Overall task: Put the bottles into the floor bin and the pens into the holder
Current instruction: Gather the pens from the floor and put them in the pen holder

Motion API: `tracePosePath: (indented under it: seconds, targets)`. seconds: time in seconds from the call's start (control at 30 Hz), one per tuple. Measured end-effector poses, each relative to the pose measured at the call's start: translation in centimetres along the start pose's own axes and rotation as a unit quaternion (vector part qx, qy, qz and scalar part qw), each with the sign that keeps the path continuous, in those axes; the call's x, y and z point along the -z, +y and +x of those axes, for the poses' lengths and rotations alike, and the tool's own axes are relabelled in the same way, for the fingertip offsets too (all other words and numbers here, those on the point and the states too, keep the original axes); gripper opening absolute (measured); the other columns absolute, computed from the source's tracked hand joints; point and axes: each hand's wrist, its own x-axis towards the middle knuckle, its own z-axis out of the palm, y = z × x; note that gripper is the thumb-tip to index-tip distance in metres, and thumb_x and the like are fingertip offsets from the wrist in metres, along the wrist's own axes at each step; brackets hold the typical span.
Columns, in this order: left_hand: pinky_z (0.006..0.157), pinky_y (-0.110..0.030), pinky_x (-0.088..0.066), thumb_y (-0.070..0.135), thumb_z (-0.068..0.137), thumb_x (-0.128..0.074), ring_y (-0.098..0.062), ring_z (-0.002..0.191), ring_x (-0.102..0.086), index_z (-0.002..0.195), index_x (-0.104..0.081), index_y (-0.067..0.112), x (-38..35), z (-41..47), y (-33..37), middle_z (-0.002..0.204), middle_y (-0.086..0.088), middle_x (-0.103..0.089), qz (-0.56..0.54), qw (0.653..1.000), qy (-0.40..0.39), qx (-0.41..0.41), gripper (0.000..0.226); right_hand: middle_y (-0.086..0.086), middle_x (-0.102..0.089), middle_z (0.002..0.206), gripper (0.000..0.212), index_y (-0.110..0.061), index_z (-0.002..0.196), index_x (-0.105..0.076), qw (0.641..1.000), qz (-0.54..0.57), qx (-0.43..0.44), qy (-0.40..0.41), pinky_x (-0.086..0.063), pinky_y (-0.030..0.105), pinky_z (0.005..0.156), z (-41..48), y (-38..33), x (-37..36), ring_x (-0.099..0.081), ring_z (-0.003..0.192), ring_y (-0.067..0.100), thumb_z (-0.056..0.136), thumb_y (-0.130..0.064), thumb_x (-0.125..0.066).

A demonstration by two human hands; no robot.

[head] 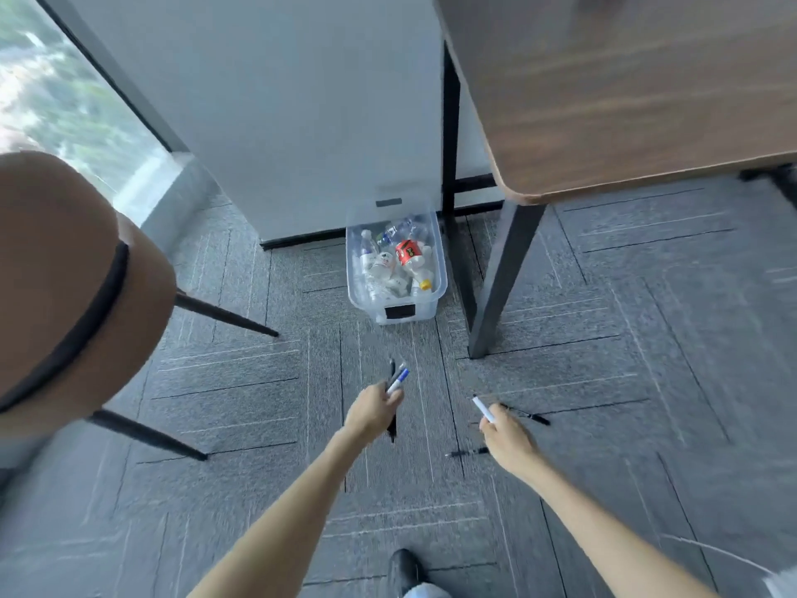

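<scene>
So, far left there's a brown padded chair (64,278) with thin dark legs, its seat filling that side of the view, and behind it a window (56,97) running along the wall. The floor is grey carpet tile (241,394) all the way across.

Moving in, the left hand (371,410) is curled shut around a small bunch of pens (397,378). A white one with a blue cap sticks out above the fingers along with a couple of dark ones, and a dark end pokes out below the hand. Pretty blurry, so I can't tell the exact count.

Further back in the middle, the clear plastic floor bin (361,295) sits on the carpet against a white panel (267,123), just beside the table leg. It's already loaded with bottles (379,265), mostly clear ones, plus one with a red label (409,251) and a yellow cap.

Then the right hand (506,442) is closed on a single white pen (483,409), pinched so the tip points up and to the left. Two black pens lie on the carpet close to it: one (468,452) just left of the hand, one (532,416) just right of it.

On the right, the corner of a wood-top table (625,101) with black legs hangs over the scene. The pen holder isn't anywhere I can see.
</scene>
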Motion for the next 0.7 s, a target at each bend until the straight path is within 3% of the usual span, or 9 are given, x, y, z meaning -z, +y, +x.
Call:
tracePosePath:
  seconds: [0.2,0.4,0.6,0.7]
  targets:
    - [0.045,-0.022,-0.026,0.029,0.099,-0.041,-0.009,0.049,-0.032,0.077,-0.042,0.013,-1.7,-7.2,4.6,0.061,0.005,-0.041,0.001,1.0,-0.02,-0.015,0.027,-0.001,-0.04,0.065,0.016,-0.009,0.093,-0.041,0.999,0.021,-0.01,0.031,-0.025,0.025,0.043,-7.3,1.5,4.1,-0.034,0.049,0.012,0.101,-0.018,-0.032]
    - [0.048,-0.027,-0.025,0.028,0.097,-0.043,-0.011,0.05,-0.031,0.065,-0.037,0.017,-8.1,-9.4,5.6,0.06,0.002,-0.039,0.006,1.0,-0.03,-0.003,0.035,0.0,-0.039,0.067,0.012,-0.009,0.093,-0.035,0.999,0.021,-0.017,0.047,-0.024,0.025,0.042,-10.5,7.6,3.9,-0.034,0.049,0.012,0.101,-0.018,-0.033]
    - [0.053,-0.029,-0.035,0.028,0.1,-0.038,-0.013,0.053,-0.044,0.083,-0.048,0.007,-15.9,-3.2,2.8,0.08,-0.009,-0.058,0.052,0.994,-0.095,-0.001,0.028,0.003,-0.046,0.072,0.014,-0.007,0.099,-0.042,0.997,0.009,-0.036,0.062,-0.027,0.026,0.043,-4.8,15.1,0.7,-0.037,0.051,0.014,0.1,-0.018,-0.032]
    - [0.062,-0.041,-0.051,0.025,0.102,-0.036,-0.022,0.06,-0.057,0.087,-0.044,0.007,-20.2,1.7,0.1,0.077,-0.009,-0.059,0.04,0.991,-0.123,-0.013,0.025,0.001,-0.044,0.07,0.025,-0.002,0.113,-0.046,0.996,0.006,-0.035,0.076,-0.028,0.027,0.044,0.9,19.1,-1.8,-0.04,0.052,0.014,0.1,-0.018,-0.032]
